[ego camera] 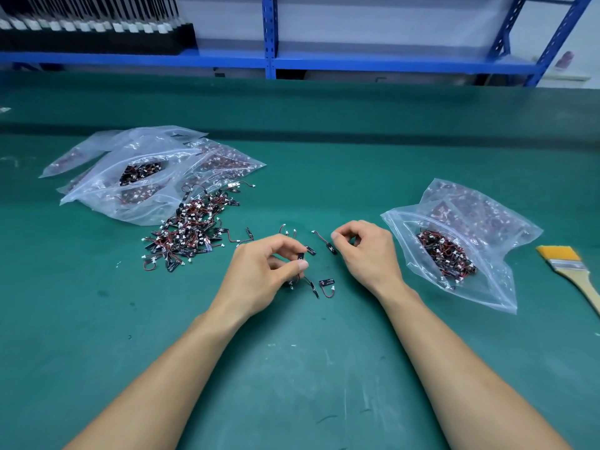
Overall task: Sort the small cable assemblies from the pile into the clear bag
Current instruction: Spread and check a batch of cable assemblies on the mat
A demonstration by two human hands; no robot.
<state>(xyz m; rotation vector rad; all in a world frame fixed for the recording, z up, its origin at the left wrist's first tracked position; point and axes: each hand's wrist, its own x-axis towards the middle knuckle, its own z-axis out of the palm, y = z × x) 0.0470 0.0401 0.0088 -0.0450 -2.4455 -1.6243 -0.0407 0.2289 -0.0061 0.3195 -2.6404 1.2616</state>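
A pile of small cable assemblies [191, 228], black tabs with red-black wires and white plugs, lies on the green mat left of centre. Several loose assemblies [326, 283] are scattered between my hands. My left hand [263, 277] pinches one black-tabbed assembly [301, 257] between thumb and fingers. My right hand [363, 251] hovers beside it with curled fingers; its fingertips are next to another assembly [331, 247], and I cannot tell whether it holds anything. An open clear bag [454, 251] partly filled with assemblies lies to the right of my right hand.
Several more clear bags [146, 177] holding assemblies lie behind the pile at the left. A yellow-bristled paintbrush [571, 271] rests at the right edge. A blue shelf frame [269, 37] stands behind the table, with a black rack of white parts [94, 27] on it.
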